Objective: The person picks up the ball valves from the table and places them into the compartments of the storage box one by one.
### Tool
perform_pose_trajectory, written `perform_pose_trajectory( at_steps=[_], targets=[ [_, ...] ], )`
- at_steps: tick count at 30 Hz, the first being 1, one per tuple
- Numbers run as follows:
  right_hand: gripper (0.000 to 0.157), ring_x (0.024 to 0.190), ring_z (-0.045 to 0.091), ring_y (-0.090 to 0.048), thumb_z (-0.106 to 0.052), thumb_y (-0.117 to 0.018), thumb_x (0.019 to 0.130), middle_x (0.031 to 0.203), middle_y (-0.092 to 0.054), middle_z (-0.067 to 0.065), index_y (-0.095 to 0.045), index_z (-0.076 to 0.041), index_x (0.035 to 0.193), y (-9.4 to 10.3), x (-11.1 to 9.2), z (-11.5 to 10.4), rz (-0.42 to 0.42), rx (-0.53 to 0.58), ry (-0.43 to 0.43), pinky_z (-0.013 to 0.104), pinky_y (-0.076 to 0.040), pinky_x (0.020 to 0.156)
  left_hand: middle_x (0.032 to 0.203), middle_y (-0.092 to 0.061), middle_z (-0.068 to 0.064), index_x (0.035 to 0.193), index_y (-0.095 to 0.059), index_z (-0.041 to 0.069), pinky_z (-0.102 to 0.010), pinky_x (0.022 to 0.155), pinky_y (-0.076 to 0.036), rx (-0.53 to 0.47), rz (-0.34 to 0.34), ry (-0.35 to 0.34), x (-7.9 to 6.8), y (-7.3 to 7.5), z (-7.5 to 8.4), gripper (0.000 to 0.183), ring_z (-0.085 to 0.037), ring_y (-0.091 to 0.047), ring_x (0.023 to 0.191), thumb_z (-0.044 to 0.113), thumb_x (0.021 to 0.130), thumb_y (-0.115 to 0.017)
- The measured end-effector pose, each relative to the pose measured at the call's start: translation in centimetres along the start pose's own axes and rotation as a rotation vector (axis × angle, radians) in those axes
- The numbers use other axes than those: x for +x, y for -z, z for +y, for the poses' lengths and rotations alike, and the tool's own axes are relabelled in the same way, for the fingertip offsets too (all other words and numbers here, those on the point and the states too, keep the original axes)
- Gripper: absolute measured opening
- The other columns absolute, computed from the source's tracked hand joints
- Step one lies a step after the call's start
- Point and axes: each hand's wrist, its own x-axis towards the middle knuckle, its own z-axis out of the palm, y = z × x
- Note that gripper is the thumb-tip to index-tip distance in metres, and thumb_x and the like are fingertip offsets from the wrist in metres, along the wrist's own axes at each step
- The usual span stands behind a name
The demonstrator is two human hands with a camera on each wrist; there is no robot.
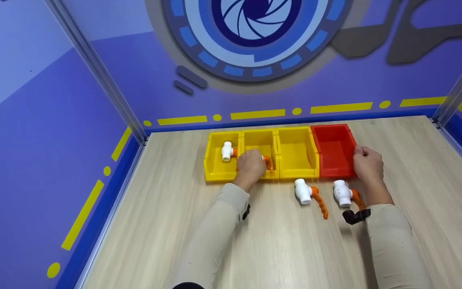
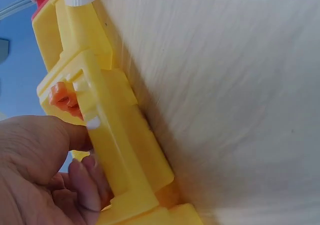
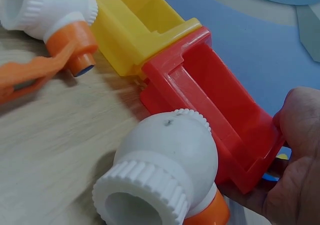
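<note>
My left hand (image 1: 252, 164) grips the wall between the left and middle yellow bins, its thumb and curled fingers on either side in the left wrist view. Just right of it, an orange-handled valve (image 1: 268, 162) lies in the middle yellow bin (image 1: 259, 138), partly covered by the hand. In the left yellow bin (image 1: 219, 175) lies a white ball valve (image 1: 227, 151). My right hand (image 1: 369, 162) holds the right wall of the red bin (image 1: 335, 150), thumb on top; in the right wrist view its fingers (image 3: 255, 197) reach beneath the bin's outer side.
Two white ball valves with orange handles, one (image 1: 303, 192) in the middle and one (image 1: 342, 193) near the right wrist, lie on the wooden table (image 1: 279, 249) before the bins. The right yellow bin (image 1: 297, 154) adjoins the red one. A patterned blue wall (image 1: 134, 80) stands behind.
</note>
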Motion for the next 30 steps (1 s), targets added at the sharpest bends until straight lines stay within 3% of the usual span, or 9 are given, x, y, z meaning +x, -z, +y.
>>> perform_pose_trajectory(
  at_steps=[6,10,16,19,25,30],
  targets=[
    [0.062,0.129,0.035,-0.047,-0.051,-0.029,0.113,0.156,-0.052,0.019,-0.053,-0.013,0.155,-0.1,-0.1,0.0,0.005,-0.01,0.008,0.049,-0.04,0.105,0.085,-0.071,-0.004,0.089,-0.075,0.012,-0.036,0.073,-0.056,0.064,0.029,0.0,0.4,-0.9,0.5,0.015,-0.022,-0.066,0.076,0.017,0.101,-0.068],
    [0.061,0.13,0.035,-0.047,-0.049,-0.029,0.113,0.156,-0.051,0.019,-0.055,-0.012,0.153,-0.1,0.0,0.2,0.012,-0.012,0.002,0.05,-0.039,0.108,0.096,-0.076,-0.005,0.102,-0.076,0.01,-0.035,0.079,-0.061,0.074,0.04,0.005,0.8,-1.7,0.9,0.011,-0.022,-0.071,0.084,0.019,0.102,-0.07],
    [0.061,0.129,0.034,-0.047,-0.05,-0.029,0.113,0.157,-0.051,0.02,-0.053,-0.013,0.156,-0.5,0.0,0.0,0.015,-0.006,-0.006,0.048,-0.041,0.106,0.113,-0.075,-0.012,0.122,-0.071,0.001,-0.036,0.089,-0.064,0.06,0.091,0.034,1.5,-2.5,1.2,0.025,-0.023,-0.077,0.098,0.017,0.102,-0.07],
    [0.061,0.128,0.034,-0.047,-0.05,-0.029,0.114,0.156,-0.051,0.019,-0.052,-0.013,0.157,-0.3,-0.1,-0.1,0.005,0.003,-0.012,0.046,-0.041,0.103,0.114,-0.073,-0.014,0.127,-0.068,-0.001,-0.034,0.089,-0.064,0.061,0.112,0.049,1.7,-2.7,1.4,0.029,-0.023,-0.078,0.098,0.016,0.103,-0.069],
    [0.062,0.129,0.034,-0.046,-0.05,-0.028,0.114,0.157,-0.05,0.019,-0.05,-0.013,0.157,-0.2,-0.2,-0.3,0.003,-0.001,-0.016,0.047,-0.04,0.105,0.113,-0.073,-0.012,0.133,-0.063,-0.001,-0.032,0.079,-0.065,0.175,0.148,0.071,2.0,-3.1,2.0,0.035,-0.02,-0.078,0.091,0.022,0.107,-0.064],
    [0.062,0.127,0.034,-0.047,-0.051,-0.027,0.113,0.154,-0.051,0.02,-0.052,-0.012,0.155,-0.1,-0.2,-0.1,0.013,-0.015,-0.005,0.046,-0.04,0.101,0.118,-0.069,-0.016,0.135,-0.055,-0.001,-0.032,0.087,-0.064,0.064,0.164,0.101,2.3,-3.5,2.2,0.034,-0.023,-0.076,0.102,0.018,0.108,-0.063]
  ],
)
